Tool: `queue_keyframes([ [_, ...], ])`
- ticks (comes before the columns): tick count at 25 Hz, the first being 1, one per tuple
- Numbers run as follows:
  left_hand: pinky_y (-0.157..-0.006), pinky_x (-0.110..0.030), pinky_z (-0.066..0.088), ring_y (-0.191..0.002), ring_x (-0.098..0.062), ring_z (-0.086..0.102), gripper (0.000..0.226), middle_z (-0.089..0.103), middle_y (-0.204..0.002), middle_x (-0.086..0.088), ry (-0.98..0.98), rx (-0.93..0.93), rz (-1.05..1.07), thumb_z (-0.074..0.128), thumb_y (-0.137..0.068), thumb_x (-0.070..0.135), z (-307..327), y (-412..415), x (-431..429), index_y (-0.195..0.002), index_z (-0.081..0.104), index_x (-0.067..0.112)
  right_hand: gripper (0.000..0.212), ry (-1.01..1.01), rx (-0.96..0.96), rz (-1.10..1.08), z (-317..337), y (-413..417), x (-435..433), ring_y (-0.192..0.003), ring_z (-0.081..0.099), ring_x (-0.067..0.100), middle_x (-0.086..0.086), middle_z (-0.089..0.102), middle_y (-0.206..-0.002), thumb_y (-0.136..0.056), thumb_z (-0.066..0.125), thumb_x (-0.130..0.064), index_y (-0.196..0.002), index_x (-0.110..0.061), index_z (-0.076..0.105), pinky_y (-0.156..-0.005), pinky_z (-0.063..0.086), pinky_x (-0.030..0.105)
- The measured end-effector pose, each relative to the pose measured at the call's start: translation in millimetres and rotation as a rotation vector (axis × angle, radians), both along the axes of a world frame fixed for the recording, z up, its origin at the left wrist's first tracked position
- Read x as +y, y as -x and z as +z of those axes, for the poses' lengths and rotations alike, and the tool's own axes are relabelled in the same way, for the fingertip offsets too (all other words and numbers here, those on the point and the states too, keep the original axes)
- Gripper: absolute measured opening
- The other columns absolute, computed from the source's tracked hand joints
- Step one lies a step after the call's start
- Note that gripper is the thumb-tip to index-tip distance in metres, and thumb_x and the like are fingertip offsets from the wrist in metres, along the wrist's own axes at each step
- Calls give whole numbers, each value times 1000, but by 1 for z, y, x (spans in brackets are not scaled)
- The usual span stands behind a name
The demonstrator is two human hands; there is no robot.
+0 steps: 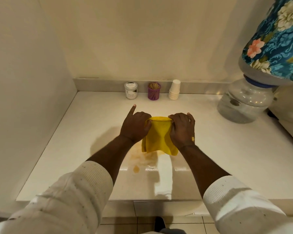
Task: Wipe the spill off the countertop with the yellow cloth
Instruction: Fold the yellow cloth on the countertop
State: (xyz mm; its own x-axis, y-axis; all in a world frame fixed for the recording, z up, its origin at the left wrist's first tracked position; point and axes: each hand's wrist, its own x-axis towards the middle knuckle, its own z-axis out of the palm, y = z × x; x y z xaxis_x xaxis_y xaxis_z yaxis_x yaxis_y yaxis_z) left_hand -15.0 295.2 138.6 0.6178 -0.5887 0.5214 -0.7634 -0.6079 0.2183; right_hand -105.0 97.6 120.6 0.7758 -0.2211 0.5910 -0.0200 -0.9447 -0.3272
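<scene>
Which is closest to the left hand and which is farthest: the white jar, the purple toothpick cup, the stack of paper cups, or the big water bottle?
From the left hand, seen by the head camera:
1. White jar, straight behind it by the wall.
2. Purple toothpick cup, behind and slightly right.
3. Stack of paper cups, farther right along the wall.
4. Big water bottle, far right.

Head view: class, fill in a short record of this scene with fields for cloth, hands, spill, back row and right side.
cloth: yellow cloth, held up by its top edge, hanging over the countertop
hands: left hand and right hand each pinch a top corner; left forefinger points away
spill: orange-brown spill below the cloth, not yet wiped
back row: white jar, purple holder of sticks, stacked paper cups
right side: clear water bottle under a floral cover
</scene>
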Motion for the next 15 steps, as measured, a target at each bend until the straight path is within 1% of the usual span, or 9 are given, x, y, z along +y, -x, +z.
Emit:
queue_keyframes([
  [2, -124, -53, 23, -93, -23, 72, 26, 77, -99, -7, -26, 0, 28, 54, -97, 27, -11, -9, -3, -106, 73, 11, 35, 21, 31, -14, -10, -12, -3, -109, 64, 32, 9, 72, -106, -86, 48, -10, -111, -10, 72, -115, 28, 56],
  [4, -125, -50, 19, -96, -22, 72, 26, 77, -100, -6, -59, 22, 58, 52, -99, 26, -23, -22, -8, -108, 73, 12, 34, 43, 53, -28, -22, -28, -8, -109, 64, 31, 8, 72, -106, -86, 50, -9, -112, -11, 73, -114, 29, 55],
  [7, -125, -49, 16, -96, -24, 72, 25, 77, -100, -7, -104, 45, 84, 52, -100, 23, -41, -44, -15, -108, 72, 12, 40, 68, 100, -28, -40, -52, -18, -111, 63, 30, 7, 72, -108, -89, 42, -15, -114, -13, 73, -114, 28, 55],
  [11, -126, -49, 13, -101, -24, 71, 26, 76, -104, -7, -180, 114, 124, 50, -100, 24, -65, -80, -31, -111, 71, 12, 37, 59, 153, -17, -68, -93, -37, -111, 64, 29, 8, 73, -108, -87, 48, -8, -113, -14, 73, -114, 27, 54],
  [15, -125, -49, 13, -104, -25, 70, 25, 75, -106, -8, -222, 175, 138, 52, -99, 22, -84, -103, -46, -113, 70, 11, 39, 32, 193, -4, -94, -121, -49, -113, 63, 27, 6, 73, -110, -93, 39, -17, -115, -15, 71, -115, 26, 53],
])
